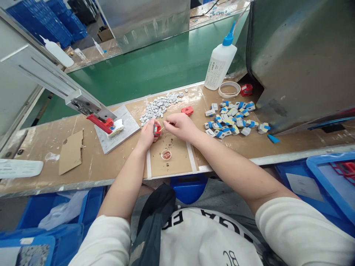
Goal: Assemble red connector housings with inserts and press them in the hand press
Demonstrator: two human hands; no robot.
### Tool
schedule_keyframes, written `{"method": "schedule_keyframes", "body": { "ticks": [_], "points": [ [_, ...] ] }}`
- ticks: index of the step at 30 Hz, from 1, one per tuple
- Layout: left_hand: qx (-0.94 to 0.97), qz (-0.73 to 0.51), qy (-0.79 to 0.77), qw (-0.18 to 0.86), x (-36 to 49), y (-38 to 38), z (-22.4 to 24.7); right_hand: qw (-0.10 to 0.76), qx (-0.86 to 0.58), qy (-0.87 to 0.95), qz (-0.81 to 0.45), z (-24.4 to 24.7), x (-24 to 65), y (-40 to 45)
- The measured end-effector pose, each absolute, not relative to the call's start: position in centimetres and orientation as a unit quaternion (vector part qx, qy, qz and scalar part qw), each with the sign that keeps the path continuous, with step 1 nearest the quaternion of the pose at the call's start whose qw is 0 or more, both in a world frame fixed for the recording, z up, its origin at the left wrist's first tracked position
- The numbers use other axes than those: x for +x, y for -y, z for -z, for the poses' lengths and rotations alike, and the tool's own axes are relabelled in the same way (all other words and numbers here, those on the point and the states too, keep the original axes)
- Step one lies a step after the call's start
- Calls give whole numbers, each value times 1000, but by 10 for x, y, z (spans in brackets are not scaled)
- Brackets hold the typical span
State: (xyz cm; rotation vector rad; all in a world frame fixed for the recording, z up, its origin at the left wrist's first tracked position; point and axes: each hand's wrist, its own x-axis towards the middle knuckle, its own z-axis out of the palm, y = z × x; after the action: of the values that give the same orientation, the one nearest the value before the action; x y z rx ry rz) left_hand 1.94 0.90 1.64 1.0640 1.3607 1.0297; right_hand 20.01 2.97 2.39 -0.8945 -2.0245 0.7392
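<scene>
My left hand (147, 136) is wrapped round a small red part (157, 129) above the cardboard-covered bench. Close on its right, my right hand (179, 126) pinches a thin light stick (162, 128) whose tip is at the red part. Below both hands stands a small round cup (166, 154) with reddish-brown contents. Another red part (187, 111) lies just beyond my right hand. Small grey pieces (159, 107) are heaped behind my left hand. To the right is a pile of white, blue and yellow blocks (231, 118).
A metal fixture with a red lever (100, 123) stands on a grey plate (129, 123) at the left. At the back right are a white bottle (217, 66), a tape roll (229, 89) and a metal housing (302, 66). A green belt (155, 70) runs behind the bench.
</scene>
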Motion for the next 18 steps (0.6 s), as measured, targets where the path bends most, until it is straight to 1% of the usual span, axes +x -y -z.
{"method": "schedule_keyframes", "body": {
  "ticks": [2, 6, 8, 10, 12, 15, 18],
  "points": [
    [441, -437, -572, 536, 20, -9, -17, 391, -331, 802, -307, -23, 198, -29],
    [434, -440, -568, 543, 20, -11, -15, 418, -322, 791, -311, -23, 200, -28],
    [417, -445, -566, 555, 19, -12, -15, 404, -286, 802, -334, -27, 204, -26],
    [397, -456, -554, 573, 17, -13, -16, 342, -215, 836, -371, -31, 209, -22],
    [391, -465, -531, 591, 15, -14, -17, 256, -151, 874, -385, -35, 212, -17],
    [405, -462, -488, 620, 10, -13, -19, 157, -127, 922, -330, -38, 212, -9],
    [409, -462, -455, 642, 6, -12, -21, 113, -150, 948, -257, -40, 208, -3]
  ]
}}
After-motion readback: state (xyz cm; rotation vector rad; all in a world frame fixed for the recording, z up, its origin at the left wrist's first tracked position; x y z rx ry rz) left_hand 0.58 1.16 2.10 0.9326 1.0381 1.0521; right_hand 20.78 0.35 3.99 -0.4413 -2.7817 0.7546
